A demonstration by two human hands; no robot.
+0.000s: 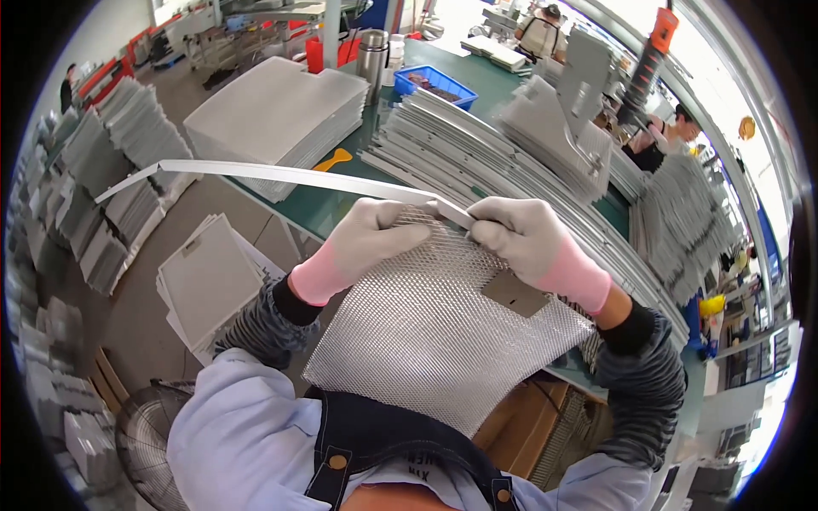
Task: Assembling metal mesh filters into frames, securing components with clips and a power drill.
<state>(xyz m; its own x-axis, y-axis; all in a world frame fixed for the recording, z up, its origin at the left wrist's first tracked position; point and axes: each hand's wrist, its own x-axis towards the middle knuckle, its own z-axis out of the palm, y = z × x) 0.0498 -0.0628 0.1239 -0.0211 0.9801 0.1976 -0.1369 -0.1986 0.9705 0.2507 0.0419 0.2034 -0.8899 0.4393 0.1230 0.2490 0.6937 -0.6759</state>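
A silver metal mesh sheet (417,332) hangs in front of my body, its top corner between my hands. My left hand (366,243), in a white glove with a pink cuff, is closed on the mesh's upper edge. A long, thin metal frame strip (290,175), bent at corners, runs from my hands far out to the left. My right hand (532,243), gloved alike, pinches the strip's short end beside the mesh corner. Just below that hand, a small grey plate (514,294) with a slot lies against the mesh. My fingertips partly hide where strip and mesh meet.
A stack of pale sheets (273,111) stands on the green table, near a yellow-orange tool (334,159). Many metal strips (477,153) lie beyond my hands. A blue bin (434,83), a steel flask (371,64) and a hanging orange-black power tool (652,60) are farther off.
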